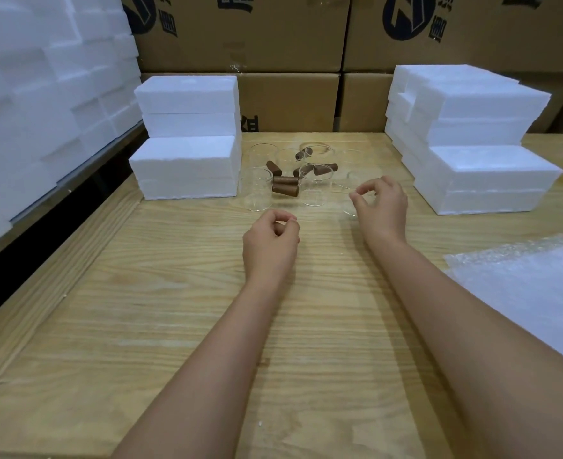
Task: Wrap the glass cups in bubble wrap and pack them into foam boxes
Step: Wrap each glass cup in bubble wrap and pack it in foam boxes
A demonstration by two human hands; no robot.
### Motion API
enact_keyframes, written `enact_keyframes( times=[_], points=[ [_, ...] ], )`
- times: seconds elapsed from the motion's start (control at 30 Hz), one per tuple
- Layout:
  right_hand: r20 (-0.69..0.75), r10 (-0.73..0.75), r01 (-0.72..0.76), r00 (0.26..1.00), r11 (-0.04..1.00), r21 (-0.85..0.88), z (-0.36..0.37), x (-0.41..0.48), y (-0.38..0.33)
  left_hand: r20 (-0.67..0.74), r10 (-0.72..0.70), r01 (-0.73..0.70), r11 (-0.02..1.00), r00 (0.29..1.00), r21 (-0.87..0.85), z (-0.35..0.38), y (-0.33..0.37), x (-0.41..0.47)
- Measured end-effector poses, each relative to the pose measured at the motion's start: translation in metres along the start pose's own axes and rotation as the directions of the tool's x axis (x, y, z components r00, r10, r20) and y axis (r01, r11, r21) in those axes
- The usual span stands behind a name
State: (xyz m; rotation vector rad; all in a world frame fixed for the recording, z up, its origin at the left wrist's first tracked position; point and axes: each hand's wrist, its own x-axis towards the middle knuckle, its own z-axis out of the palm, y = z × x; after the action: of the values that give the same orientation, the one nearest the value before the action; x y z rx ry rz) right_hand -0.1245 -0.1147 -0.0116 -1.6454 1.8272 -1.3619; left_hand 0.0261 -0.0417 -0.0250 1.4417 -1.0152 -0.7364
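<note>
Both my forearms reach forward over the tabletop (174, 293), bare, palms down, wrists nearly straight. My left grip (271, 241) hangs just above the wood near the middle, fingers curled into the palm with the thumb tip against the forefinger, and there is nothing in it. My right grip (381, 207) is farther out and a little to the right, knuckles up, fingers bent, thumb and forefinger drawn close together. It sits right at the near edge of the cups (260, 190), over one clear rim. The glass is too faint for me to tell whether I am pinching that rim or only hovering at it.

The cups stand in a loose cluster at the far middle of the tabletop, with brown plugs (285, 188) lying among them. The left foam stack (187, 160) stands just beside the cluster, and the right foam stack (479, 144) is a little apart from it on the other side. The bubble wrap (532, 286) lies flat at the right edge, beside my right forearm. Cartons (273, 34) fill the back wall.
</note>
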Motion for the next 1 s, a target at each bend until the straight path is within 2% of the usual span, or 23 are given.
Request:
enact_keyframes(
  times=[0.1,0.17,0.27,0.33,0.43,0.6,0.7,0.77,0.9,1.0],
  points=[
    [-0.045,-0.064,0.067,0.997,0.995,0.070,-0.006,-0.019,-0.008,0.063,0.052,-0.057,0.996,0.997,0.067,0.001,0.001,-0.001],
    [-0.054,-0.148,0.152,0.988,0.984,0.087,-0.009,-0.035,-0.015,0.158,0.121,-0.138,0.985,0.980,0.100,0.000,0.002,-0.003],
    [-0.037,-0.282,0.285,0.959,0.950,0.131,-0.011,-0.062,-0.025,0.334,0.210,-0.247,0.966,0.919,0.072,-0.001,0.003,-0.007],
    [-0.017,-0.363,0.362,0.932,0.924,0.125,-0.009,-0.078,-0.029,0.393,0.260,-0.299,0.953,0.882,0.040,-0.002,0.002,-0.010],
    [-0.002,-0.429,0.425,0.903,0.895,0.135,-0.006,-0.090,-0.030,0.394,0.279,-0.310,0.950,0.876,0.017,-0.002,0.003,-0.011],
    [0.042,-0.467,0.452,0.883,0.872,0.190,-0.005,-0.091,-0.029,0.309,0.223,-0.228,0.974,0.924,-0.023,-0.002,0.006,-0.010],
    [-0.022,-0.516,0.513,0.857,0.845,0.151,-0.003,-0.089,-0.029,0.296,0.184,-0.173,0.983,0.937,-0.062,-0.002,0.003,-0.007],
    [-0.107,-0.476,0.487,0.873,0.864,0.132,-0.002,-0.086,-0.028,0.290,0.199,-0.181,0.979,0.936,-0.089,-0.003,0.003,-0.007],
    [-0.269,-0.191,0.262,0.944,0.930,0.257,-0.004,-0.078,-0.026,0.339,0.245,-0.219,0.969,0.908,-0.115,-0.004,0.007,-0.008],
    [-0.254,-0.076,0.163,0.964,0.925,0.342,-0.007,-0.073,-0.021,0.391,0.268,-0.243,0.964,0.881,-0.112,-0.006,0.009,-0.009]
  ],
)
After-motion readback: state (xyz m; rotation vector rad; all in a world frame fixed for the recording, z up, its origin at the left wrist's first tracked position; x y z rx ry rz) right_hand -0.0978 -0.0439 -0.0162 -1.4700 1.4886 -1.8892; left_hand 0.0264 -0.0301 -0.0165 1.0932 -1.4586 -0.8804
